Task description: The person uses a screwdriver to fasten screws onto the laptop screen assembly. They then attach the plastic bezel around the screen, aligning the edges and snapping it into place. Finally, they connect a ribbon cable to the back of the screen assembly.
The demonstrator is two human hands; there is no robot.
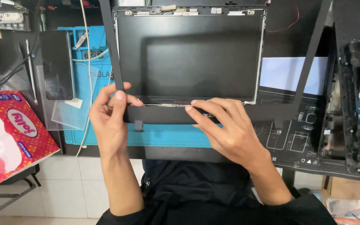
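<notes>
Black plastic bezel [163, 114] sits lifted off the screen panel [188, 56]; left hand [109, 116] pinches its corner, right hand [226, 129] fingers flat on the lower strip. Next: free the remaining edges evenly.

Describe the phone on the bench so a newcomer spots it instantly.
Start at the big dark laptop screen panel lying flat in the middle, then look left across the blue work mat. The phone lies there face up, beyond the red tissue box. It is the only small black glossy upright rectangle, resting partly on a clear plastic sheet.
</notes>
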